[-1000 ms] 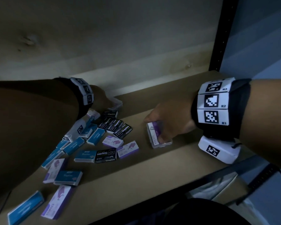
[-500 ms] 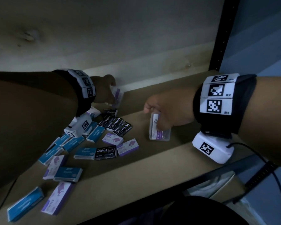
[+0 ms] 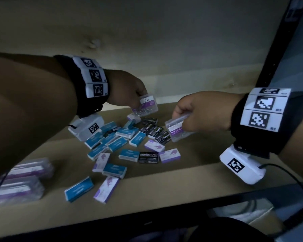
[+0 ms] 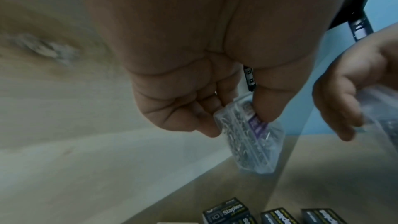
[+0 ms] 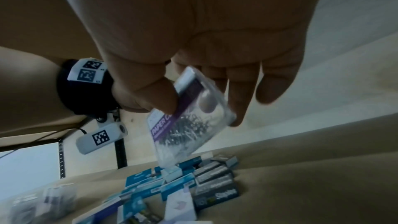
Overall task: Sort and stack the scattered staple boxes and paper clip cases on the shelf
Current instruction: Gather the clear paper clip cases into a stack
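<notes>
My left hand (image 3: 129,91) pinches a clear paper clip case (image 3: 145,106) with a purple label, lifted above the shelf; the left wrist view shows the same case (image 4: 249,140) held between thumb and fingers. My right hand (image 3: 199,110) grips a second clear paper clip case (image 3: 177,130), also in the air, seen in the right wrist view as a case (image 5: 189,125) marked "PAPER CLIPS". Below both, blue, purple and black staple boxes (image 3: 129,144) lie scattered on the brown shelf (image 3: 164,186).
A stack of clear paper clip cases (image 3: 19,180) sits at the shelf's front left. A black upright post (image 3: 276,46) bounds the shelf on the right. The pale back wall (image 3: 147,41) stands just behind the hands. A dark front rail (image 3: 147,222) edges the shelf.
Both hands have risen off the shelf, each carrying its paper clip case. The right hand's case left the board and moved left toward the pile. The view swung left, showing the stacked cases.
</notes>
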